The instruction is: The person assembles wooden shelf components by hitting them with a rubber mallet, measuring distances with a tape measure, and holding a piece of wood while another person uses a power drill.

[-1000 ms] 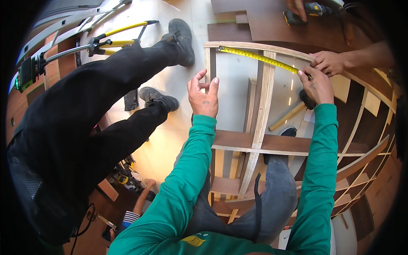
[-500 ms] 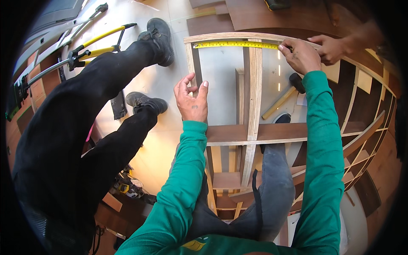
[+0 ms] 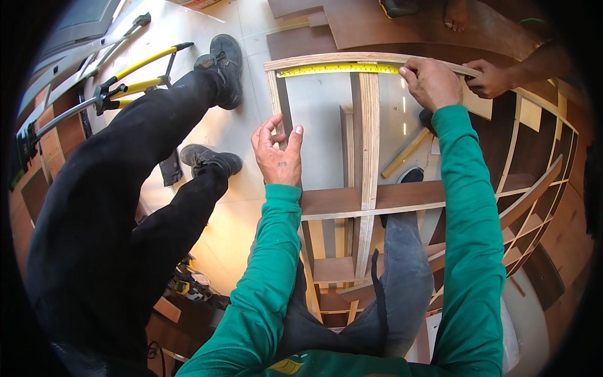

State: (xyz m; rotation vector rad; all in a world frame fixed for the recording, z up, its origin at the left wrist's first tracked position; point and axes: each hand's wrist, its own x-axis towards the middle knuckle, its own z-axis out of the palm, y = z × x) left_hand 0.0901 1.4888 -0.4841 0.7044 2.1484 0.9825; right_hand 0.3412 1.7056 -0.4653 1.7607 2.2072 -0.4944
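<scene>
A yellow tape measure (image 3: 339, 69) stretches along the inner side of the far rail (image 3: 314, 61) of a plywood frame. Its right end runs into my right hand (image 3: 434, 85), whose fingers are closed on it at the rail; the case is hidden. My left hand (image 3: 277, 157) hovers at the frame's left upright (image 3: 274, 94), thumb and loosely bent fingers apart, holding nothing I can see. A middle upright (image 3: 367, 132) and a brown cross board (image 3: 402, 196) divide the frame. Another person's hand (image 3: 488, 78) grips the far rail right of mine.
A wooden-handled mallet (image 3: 402, 154) lies on the floor inside the frame, its head partly behind my sleeve. Someone in black trousers (image 3: 94, 182) stands at left, beside a yellow-and-black stand (image 3: 141, 85). Brown panels (image 3: 377, 28) lie beyond the frame. A curved lattice (image 3: 518, 163) spreads at right.
The view has shifted slightly, so the frame and both my hands sit a little further left. The other person's hand has settled onto the rail. My grip on the tape looks the same.
</scene>
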